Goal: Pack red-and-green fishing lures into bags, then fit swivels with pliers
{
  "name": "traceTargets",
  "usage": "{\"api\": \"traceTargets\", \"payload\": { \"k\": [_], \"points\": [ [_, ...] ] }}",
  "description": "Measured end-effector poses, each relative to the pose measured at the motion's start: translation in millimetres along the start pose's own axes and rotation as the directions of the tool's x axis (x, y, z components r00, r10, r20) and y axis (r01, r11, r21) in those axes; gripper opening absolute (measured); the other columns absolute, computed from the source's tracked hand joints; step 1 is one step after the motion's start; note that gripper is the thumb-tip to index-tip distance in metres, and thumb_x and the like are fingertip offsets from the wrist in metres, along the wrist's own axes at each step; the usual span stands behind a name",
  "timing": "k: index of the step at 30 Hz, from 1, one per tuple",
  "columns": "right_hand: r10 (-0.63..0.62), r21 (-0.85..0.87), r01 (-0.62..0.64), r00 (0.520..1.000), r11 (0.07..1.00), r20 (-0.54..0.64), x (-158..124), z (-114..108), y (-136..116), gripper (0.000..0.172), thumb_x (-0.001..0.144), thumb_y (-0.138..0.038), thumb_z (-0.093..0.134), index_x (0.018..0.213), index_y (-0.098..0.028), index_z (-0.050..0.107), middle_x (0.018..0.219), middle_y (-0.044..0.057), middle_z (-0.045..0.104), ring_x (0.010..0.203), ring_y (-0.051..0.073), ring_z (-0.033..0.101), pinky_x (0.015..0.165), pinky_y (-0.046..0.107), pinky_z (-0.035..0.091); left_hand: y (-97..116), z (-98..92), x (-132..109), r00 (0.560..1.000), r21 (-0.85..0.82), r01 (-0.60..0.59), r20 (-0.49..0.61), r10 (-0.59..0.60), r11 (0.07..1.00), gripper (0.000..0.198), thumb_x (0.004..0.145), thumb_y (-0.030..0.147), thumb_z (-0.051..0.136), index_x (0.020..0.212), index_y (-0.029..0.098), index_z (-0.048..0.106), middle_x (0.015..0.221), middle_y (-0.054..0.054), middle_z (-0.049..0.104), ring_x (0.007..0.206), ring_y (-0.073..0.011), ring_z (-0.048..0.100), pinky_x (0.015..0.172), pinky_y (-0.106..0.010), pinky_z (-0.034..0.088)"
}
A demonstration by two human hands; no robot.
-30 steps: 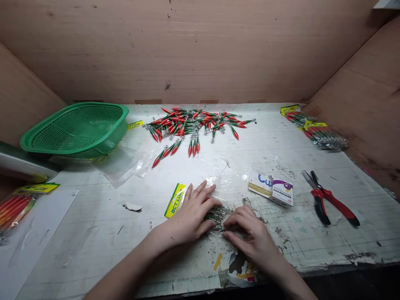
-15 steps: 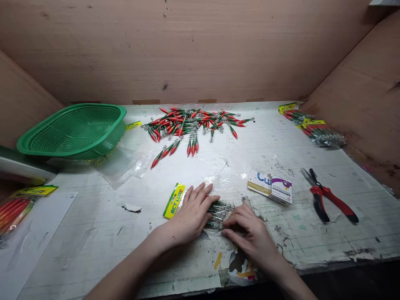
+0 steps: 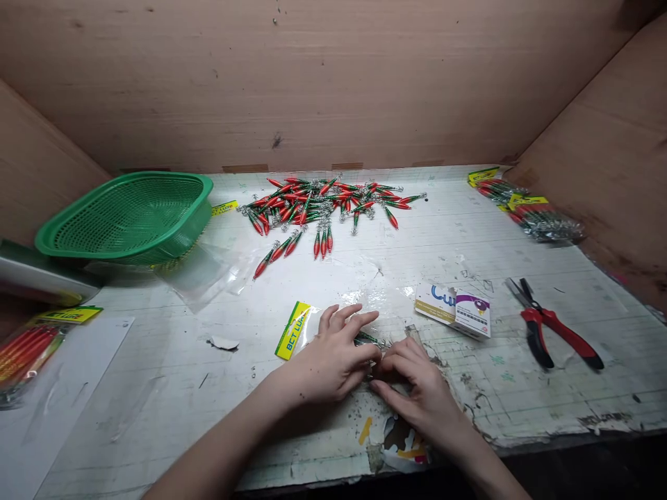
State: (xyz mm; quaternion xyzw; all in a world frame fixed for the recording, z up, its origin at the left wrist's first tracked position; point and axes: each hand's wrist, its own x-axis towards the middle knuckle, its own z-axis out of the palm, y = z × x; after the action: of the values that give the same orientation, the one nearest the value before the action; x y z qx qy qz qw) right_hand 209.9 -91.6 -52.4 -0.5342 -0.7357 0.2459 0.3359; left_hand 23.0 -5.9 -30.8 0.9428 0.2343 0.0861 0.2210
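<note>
Under my left hand [image 3: 333, 354] lies a clear plastic bag of fishing lures [image 3: 367, 338] with a yellow-green header card [image 3: 292, 332] at its left end. The dark green bodies and metal hooks of the lures show only in part. My left thumb and index finger close in on the bag's right end, while the other fingers are raised and spread. At that same end, my right hand [image 3: 411, 378] is closed in a pinch on the bag's edge. The two hands' fingertips nearly meet, and what lies between them is mostly hidden.
Loose red-green lures [image 3: 323, 201] are heaped at the back. A green basket [image 3: 125, 219] stands left, near clear bags [image 3: 195, 278]. Packed lures [image 3: 547, 221] lie back right, others [image 3: 31, 354] far left. A small box [image 3: 472, 314] and red-handled pliers [image 3: 555, 326] lie right.
My left hand has slid right over the bag, its index finger and thumb now up against my right fingertips. My right hand keeps its pinch in nearly the same place.
</note>
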Motion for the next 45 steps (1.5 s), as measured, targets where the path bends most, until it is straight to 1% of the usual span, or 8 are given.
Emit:
{"api": "traceTargets", "payload": {
  "k": [3, 8, 18, 25, 32, 35, 41, 45],
  "points": [
    [0.004, -0.011, -0.004, 1.0, 1.0, -0.011, -1, 2, 2, 0.015, 0.086, -0.013, 0.063, 0.078, -0.022, 0.054, 0.074, 0.0, 0.059, 0.077, 0.02, 0.05, 0.07, 0.034, 0.042, 0, -4.2, 3, 0.998, -0.013, -0.034, 0.059, 0.034, 0.999, 0.014, 0.084, 0.023, 0.059, 0.096, 0.023, 0.065, 0.151, -0.013, 0.04, 0.143, -0.0394, 0.027, 0.112, -0.068, 0.02],
    [0.007, -0.01, -0.007, 1.0, 1.0, -0.001, -1, 3, 4, 0.014, 0.086, -0.014, 0.062, 0.078, -0.022, 0.054, 0.077, 0.0, 0.06, 0.078, 0.02, 0.051, 0.072, 0.036, 0.043, 0, -11.0, 8, 0.989, -0.007, -0.061, 0.134, 0.061, 0.998, 0.027, 0.076, 0.019, 0.062, 0.102, 0.023, 0.065, 0.15, -0.014, 0.042, 0.143, -0.0401, 0.026, 0.113, -0.067, 0.019],
    [0.039, 0.006, -0.039, 0.999, 0.999, -0.022, -2, 3, 2, 0.015, 0.081, -0.008, 0.063, 0.079, -0.022, 0.059, 0.077, 0.001, 0.062, 0.081, 0.021, 0.052, 0.072, 0.036, 0.043, 0, -31.4, 25, 0.948, 0.027, -0.16, 0.283, 0.146, 0.987, 0.014, 0.083, 0.014, 0.059, 0.092, 0.021, 0.068, 0.144, -0.012, 0.049, 0.137, -0.0404, 0.035, 0.109, -0.065, 0.029],
    [0.026, 0.059, -0.026, 1.0, 0.998, 0.007, -3, -1, 3, 0.016, 0.078, -0.007, 0.069, 0.077, -0.02, 0.061, 0.077, -0.001, 0.063, 0.082, 0.019, 0.054, 0.078, 0.037, 0.041, -4, -21.1, 18, 0.964, -0.109, -0.065, 0.251, 0.091, 0.992, 0.007, 0.089, 0.018, 0.058, 0.087, 0.02, 0.064, 0.144, -0.01, 0.05, 0.139, -0.0349, 0.033, 0.11, -0.055, 0.034],
    [0.039, 0.083, -0.044, 0.998, 0.996, 0.059, -2, -6, 3, 0.012, 0.084, -0.011, 0.068, 0.081, -0.022, 0.065, 0.079, -0.001, 0.067, 0.085, 0.019, 0.057, 0.081, 0.038, 0.043, -4, -22.5, 13, 0.964, -0.183, -0.075, 0.239, 0.118, 0.98, 0.008, 0.091, 0.018, 0.057, 0.088, 0.023, 0.062, 0.142, -0.006, 0.052, 0.139, -0.0276, 0.034, 0.112, -0.046, 0.034],
    [0.037, 0.072, -0.042, 0.997, 0.996, 0.073, -1, -7, 1, 0.014, 0.086, -0.01, 0.063, 0.079, -0.022, 0.064, 0.078, -0.001, 0.066, 0.083, 0.019, 0.056, 0.08, 0.037, 0.043, -4, -25.3, 11, 0.964, -0.198, -0.072, 0.237, 0.119, 0.978, 0.009, 0.09, 0.017, 0.058, 0.087, 0.024, 0.062, 0.142, -0.004, 0.052, 0.139, -0.027, 0.034, 0.112, -0.045, 0.035],
    [0.033, 0.052, -0.037, 0.996, 0.998, 0.086, -1, -5, -3, 0.018, 0.075, -0.009, 0.067, 0.083, -0.023, 0.06, 0.083, -0.001, 0.064, 0.086, 0.02, 0.056, 0.081, 0.037, 0.042, -4, -25.4, 12, 0.968, -0.204, -0.045, 0.235, 0.094, 0.978, 0.008, 0.091, 0.018, 0.058, 0.088, 0.023, 0.063, 0.142, -0.004, 0.052, 0.139, -0.0265, 0.034, 0.113, -0.044, 0.034],
    [0.043, 0.072, -0.048, 0.996, 0.996, 0.078, -1, -7, -3, 0.015, 0.079, -0.01, 0.065, 0.086, -0.022, 0.059, 0.085, 0.0, 0.063, 0.087, 0.02, 0.056, 0.085, 0.039, 0.041, -4, -23.9, 11, 0.965, -0.197, -0.047, 0.246, 0.096, 0.979, 0.008, 0.093, 0.02, 0.056, 0.089, 0.024, 0.062, 0.143, -0.004, 0.051, 0.139, -0.027, 0.033, 0.113, -0.046, 0.033]
  ]
}}
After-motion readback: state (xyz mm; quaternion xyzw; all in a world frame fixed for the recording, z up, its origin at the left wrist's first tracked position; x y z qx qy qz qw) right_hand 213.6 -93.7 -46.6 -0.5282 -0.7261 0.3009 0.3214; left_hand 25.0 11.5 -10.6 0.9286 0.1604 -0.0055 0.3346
